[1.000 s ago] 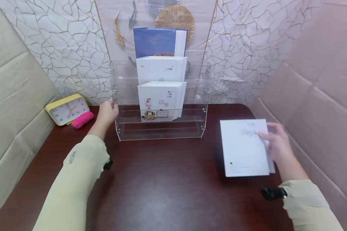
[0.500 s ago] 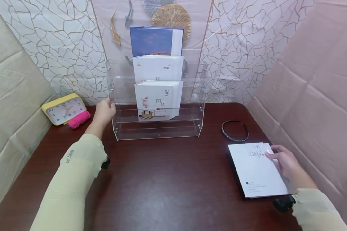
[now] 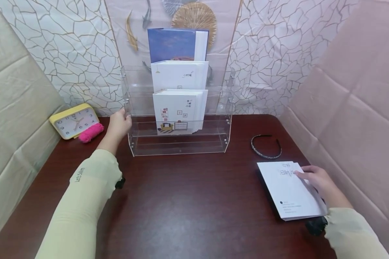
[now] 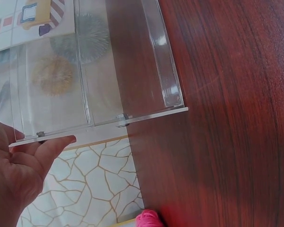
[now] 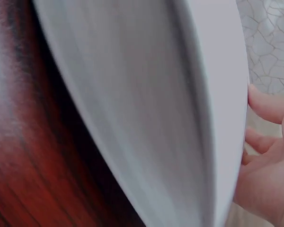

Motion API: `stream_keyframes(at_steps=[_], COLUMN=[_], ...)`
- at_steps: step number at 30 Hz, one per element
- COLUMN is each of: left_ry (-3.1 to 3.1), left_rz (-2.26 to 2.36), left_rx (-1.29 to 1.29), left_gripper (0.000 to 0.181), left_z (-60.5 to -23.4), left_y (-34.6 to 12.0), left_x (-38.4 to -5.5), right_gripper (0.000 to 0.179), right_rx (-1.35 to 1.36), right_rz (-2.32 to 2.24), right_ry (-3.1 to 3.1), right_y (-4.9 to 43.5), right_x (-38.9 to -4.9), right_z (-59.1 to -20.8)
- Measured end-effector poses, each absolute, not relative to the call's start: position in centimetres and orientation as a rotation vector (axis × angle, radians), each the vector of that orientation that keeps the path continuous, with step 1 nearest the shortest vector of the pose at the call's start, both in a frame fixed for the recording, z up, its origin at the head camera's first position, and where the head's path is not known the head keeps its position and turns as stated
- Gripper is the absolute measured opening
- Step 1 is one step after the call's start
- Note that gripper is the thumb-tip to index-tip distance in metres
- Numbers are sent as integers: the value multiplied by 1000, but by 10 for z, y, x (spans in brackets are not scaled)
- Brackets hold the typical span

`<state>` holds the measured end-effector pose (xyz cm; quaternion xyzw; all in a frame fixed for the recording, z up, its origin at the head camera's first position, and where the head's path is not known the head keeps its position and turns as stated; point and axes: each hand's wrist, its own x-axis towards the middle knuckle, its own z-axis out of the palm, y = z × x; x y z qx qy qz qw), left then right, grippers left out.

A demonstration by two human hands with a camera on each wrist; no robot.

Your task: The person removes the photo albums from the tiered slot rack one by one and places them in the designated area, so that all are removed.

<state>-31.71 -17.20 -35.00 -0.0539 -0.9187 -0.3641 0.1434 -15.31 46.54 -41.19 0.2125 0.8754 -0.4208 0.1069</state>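
Note:
At the back of the table stands a clear acrylic rack [image 3: 178, 148] with tiers. My left hand [image 3: 118, 124] grips the rack's left side panel; in the left wrist view that hand [image 4: 16, 170] has thumb and fingers about the panel's edge. On the right, my right hand [image 3: 322, 183] holds a white book [image 3: 288, 194] by its right edge, thumb on the cover and the other fingers mostly hidden. The book lies slanted, low over the table. In the right wrist view the page block of the book [image 5: 128, 113] fills the middle, with the right hand [image 5: 270, 179] beside it.
The rack bears a blue book [image 3: 171, 45] at the top and white books [image 3: 171, 77] below it. A headband [image 3: 266, 156] lies behind the held book. At the left are a yellow clock [image 3: 74, 122] and a pink yarn bundle [image 3: 91, 132]. Fabric walls enclose the table.
My right hand has brought the white book down and nearer to me on the right, baring the headband behind it. The left hand stays on the rack.

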Motion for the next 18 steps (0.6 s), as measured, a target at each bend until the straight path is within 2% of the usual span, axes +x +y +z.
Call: stream_keyframes(at_steps=[6,13,18], left_ry=[-2647,-2641,-2650], left_rz=[-1037,-1048,-1048], left_rx=[-146,-143,-135], left_gripper=[30,32,34], left_z=[-352,-352,-352], left_y=[-172,-170,-169], left_x=[-319,-321,-322], right_gripper=[75,60,59], right_rx=[642,517,506], right_rz=[-1151,-1004,-1063], right_ry=[2618,2783,2933], right_y=[461,461,453], right_x=[-154,-156,-158], right_z=[-419,-424,-416])
